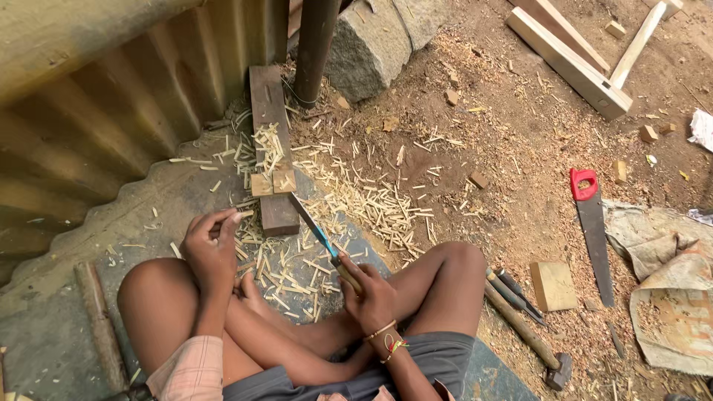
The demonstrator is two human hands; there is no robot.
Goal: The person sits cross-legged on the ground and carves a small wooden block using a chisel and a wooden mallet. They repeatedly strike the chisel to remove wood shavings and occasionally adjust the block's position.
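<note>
From the head camera I look down on crossed bare legs on a grey sheet [148, 200] littered with pale wood splinters [371, 204].

My right hand [371, 297] sits at about five o'clock from the middle of the view, fingers wrapped tight around the wooden handle of a knife [321, 238]. Its blue-tinted blade runs up toward eleven o'clock, the tip reaching the near end of a dark wooden block [269, 148].

My left hand [210, 245] is at about eight o'clock, fingers pinched together on a thin pale stick [241, 215] that points toward the block, well short of the blade.

The block lies lengthwise toward twelve o'clock, with two small pale wood squares [272, 182] resting across it and shavings heaped on top.

At three o'clock a hand saw with a red handle [592, 223] lies on the sawdust-covered dirt, a crumpled sack [668, 282] just beside it. At four o'clock sit a small wooden offcut [552, 285], a hammer [523, 330] and dark chisels [516, 291]. At one o'clock pale planks [568, 63] lie crossed; a stone slab [379, 41] and a dark post [316, 44] stand at twelve. Corrugated sheeting [111, 96] fills ten o'clock.
</note>
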